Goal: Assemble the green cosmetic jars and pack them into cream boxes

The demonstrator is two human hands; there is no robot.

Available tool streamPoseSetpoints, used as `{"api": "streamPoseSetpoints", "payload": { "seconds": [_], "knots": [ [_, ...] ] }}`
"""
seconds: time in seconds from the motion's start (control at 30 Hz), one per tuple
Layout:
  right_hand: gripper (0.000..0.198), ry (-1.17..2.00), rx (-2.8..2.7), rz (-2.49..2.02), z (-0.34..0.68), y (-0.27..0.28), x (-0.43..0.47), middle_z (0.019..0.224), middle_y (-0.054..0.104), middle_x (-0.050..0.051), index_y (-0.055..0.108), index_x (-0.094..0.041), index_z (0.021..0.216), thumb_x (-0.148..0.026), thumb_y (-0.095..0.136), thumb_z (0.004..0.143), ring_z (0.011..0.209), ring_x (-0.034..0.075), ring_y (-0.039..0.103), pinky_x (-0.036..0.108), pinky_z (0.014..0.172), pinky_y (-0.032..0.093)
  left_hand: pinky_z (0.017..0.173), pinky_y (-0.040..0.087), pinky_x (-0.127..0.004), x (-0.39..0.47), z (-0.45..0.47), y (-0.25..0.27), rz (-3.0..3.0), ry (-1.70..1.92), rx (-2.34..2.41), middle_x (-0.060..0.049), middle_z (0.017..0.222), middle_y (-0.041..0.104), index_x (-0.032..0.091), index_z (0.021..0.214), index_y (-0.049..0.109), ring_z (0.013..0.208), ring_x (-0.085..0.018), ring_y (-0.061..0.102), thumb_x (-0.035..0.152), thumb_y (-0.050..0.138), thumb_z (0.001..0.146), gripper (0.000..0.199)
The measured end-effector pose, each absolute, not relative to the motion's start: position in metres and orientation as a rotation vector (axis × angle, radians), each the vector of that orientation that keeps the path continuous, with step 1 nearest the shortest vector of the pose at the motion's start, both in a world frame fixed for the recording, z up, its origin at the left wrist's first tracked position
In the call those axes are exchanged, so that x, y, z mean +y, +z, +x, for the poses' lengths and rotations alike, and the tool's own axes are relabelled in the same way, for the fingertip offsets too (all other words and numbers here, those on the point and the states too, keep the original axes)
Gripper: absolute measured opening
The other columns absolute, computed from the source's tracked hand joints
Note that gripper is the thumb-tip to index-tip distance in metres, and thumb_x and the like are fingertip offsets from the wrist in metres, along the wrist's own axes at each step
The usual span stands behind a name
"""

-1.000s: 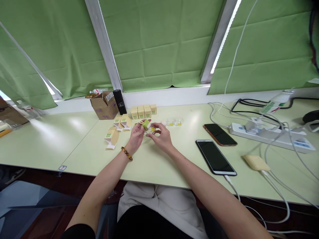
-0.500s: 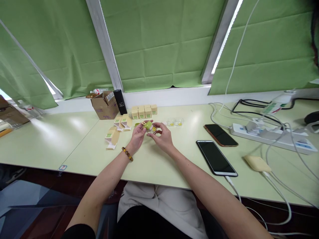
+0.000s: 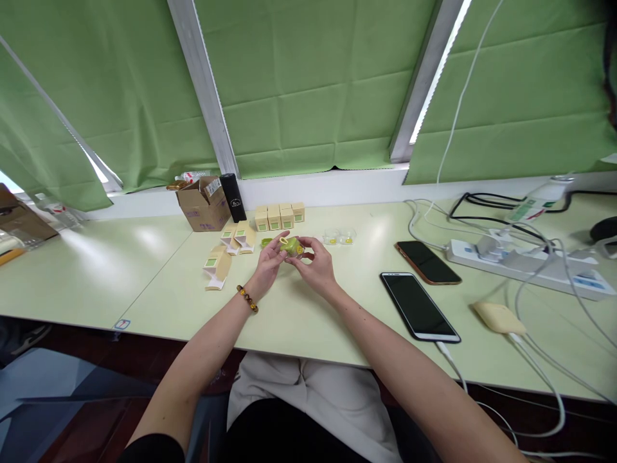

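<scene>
Between both hands is a small green item with a pale loop, with a clear plastic cup bearing a yellow spot around its right end. My left hand closes on the green item from the left, a beaded bracelet on its wrist. My right hand pinches the clear cup between thumb and fingers. Just behind the left fingers lies another green piece, partly hidden. A pair of clear plastic cups with yellow spots sits on the table beyond the right hand.
Several small cream boxes stand in a row behind the hands. Opened boxes lie to the left. A cardboard carton and a black cylinder stand farther back. Two phones, a power strip and cables occupy the right.
The green item has tipped and gone further into the clear cup. Both hands stay close together, with only slight finger movement.
</scene>
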State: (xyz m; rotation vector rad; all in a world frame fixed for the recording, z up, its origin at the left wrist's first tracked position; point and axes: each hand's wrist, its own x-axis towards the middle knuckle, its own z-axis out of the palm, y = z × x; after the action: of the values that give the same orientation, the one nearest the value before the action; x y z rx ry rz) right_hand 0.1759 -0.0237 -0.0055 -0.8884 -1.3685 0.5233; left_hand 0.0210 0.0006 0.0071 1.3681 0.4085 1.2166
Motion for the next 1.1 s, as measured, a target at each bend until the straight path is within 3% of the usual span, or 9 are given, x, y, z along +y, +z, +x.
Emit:
{"api": "streamPoseSetpoints", "payload": {
  "seconds": [0.13,0.3,0.5,0.63,0.93,1.1],
  "knots": [
    [0.05,0.502,-1.343,-0.931,0.1765,-0.0031,-0.0246,0.117,0.07,0.009,0.065,-0.024,0.116,-0.046,0.087,0.077,0.109,0.026,0.067,0.042,0.082,0.066,0.094,0.057,-0.038,-0.0002,0.0211,0.0073,1.389,1.262,0.461,-0.009,0.12,0.068,0.025,0.144,0.047,0.106,-0.023,0.072,0.046,0.086,0.082,0.076],
    [0.046,0.403,-1.344,-0.98,0.1766,-0.0056,-0.0235,0.118,0.066,0.01,0.061,-0.024,0.115,-0.041,0.083,0.078,0.108,0.026,0.065,0.043,0.08,0.065,0.089,0.058,-0.032,0.0024,0.0242,0.004,1.442,1.337,0.625,-0.006,0.114,0.064,0.025,0.128,0.046,0.105,-0.02,0.069,0.047,0.091,0.077,0.072],
    [0.048,0.418,-1.381,-1.034,0.1758,-0.0095,-0.0217,0.127,0.064,0.012,0.055,-0.025,0.119,-0.036,0.079,0.079,0.111,0.027,0.065,0.047,0.086,0.065,0.085,0.059,-0.032,0.0054,0.0296,-0.0009,1.403,1.363,0.686,-0.003,0.109,0.061,0.024,0.116,0.045,0.091,-0.015,0.07,0.048,0.096,0.068,0.074],
    [0.055,0.561,-1.398,-1.005,0.1781,-0.0066,-0.0223,0.125,0.064,0.011,0.052,-0.026,0.119,-0.039,0.082,0.075,0.114,0.028,0.065,0.047,0.088,0.065,0.083,0.058,-0.03,0.0057,0.0282,0.0004,1.417,1.423,0.683,-0.004,0.107,0.065,0.024,0.114,0.046,0.097,-0.017,0.07,0.051,0.092,0.074,0.067],
    [0.053,0.75,-1.395,-0.888,0.1834,-0.0053,-0.0209,0.12,0.066,0.008,0.054,-0.031,0.137,-0.048,0.071,0.09,0.106,0.023,0.067,0.045,0.092,0.061,0.079,0.059,-0.031,0.0056,0.025,0.0053,1.484,1.422,0.699,-0.006,0.102,0.069,0.022,0.122,0.058,0.093,-0.018,0.07,0.056,0.08,0.086,0.054],
    [0.048,0.798,-1.404,-0.835,0.184,-0.01,-0.0152,0.118,0.064,0.006,0.061,-0.03,0.131,-0.053,0.071,0.09,0.103,0.022,0.067,0.044,0.092,0.063,0.079,0.059,-0.032,0.0084,0.0243,0.0024,1.497,1.432,0.725,-0.007,0.1,0.072,0.02,0.116,0.065,0.09,-0.018,0.07,0.053,0.082,0.085,0.049]
  ]
}}
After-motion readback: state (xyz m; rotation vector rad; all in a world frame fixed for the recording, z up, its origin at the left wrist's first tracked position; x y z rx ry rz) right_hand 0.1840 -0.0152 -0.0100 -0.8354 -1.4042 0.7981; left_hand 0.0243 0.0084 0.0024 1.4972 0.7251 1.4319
